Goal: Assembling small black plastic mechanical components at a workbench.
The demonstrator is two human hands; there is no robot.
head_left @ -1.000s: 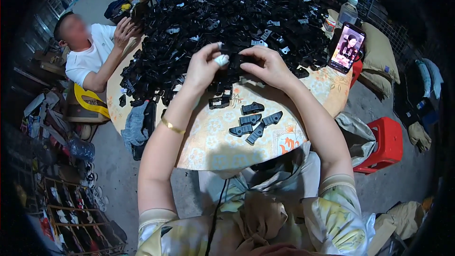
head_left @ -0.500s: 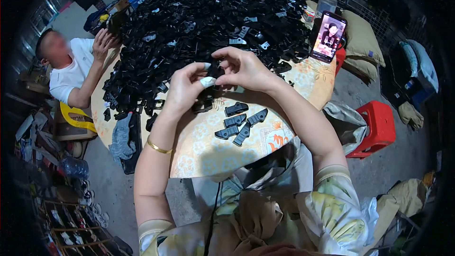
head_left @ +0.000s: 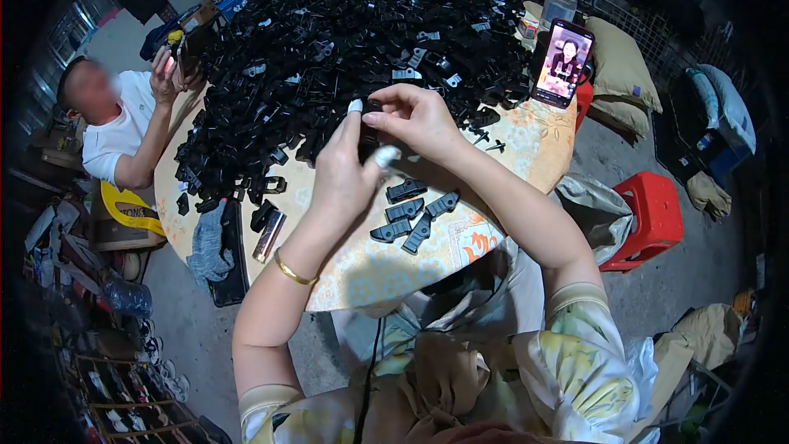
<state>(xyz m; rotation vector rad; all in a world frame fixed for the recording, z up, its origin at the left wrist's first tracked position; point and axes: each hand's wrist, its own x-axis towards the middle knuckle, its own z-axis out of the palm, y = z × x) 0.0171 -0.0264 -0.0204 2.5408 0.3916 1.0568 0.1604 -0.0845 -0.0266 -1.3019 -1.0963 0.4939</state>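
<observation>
My right hand pinches a small black plastic part between thumb and fingers at the near edge of a big heap of black parts. Beside it is my left hand, its thumb spread away from the index finger; white wrapping covers both tips. Its other fingers are hidden, and nothing shows in its grasp. Between my forearms, several ridged black plastic pieces lie grouped on the flowered tablecloth. Two little black pins rest by my right wrist.
A phone stands at the right, before a clear bottle. Left of my forearm are a shiny cylinder and a grey cloth. Another person sits at the left. A red stool stands right of the table.
My left thumb has swung away from the right hand, and the left forearm has shifted right, uncovering the shiny cylinder. My right hand keeps its pinch. The other person's hand has moved slightly left.
</observation>
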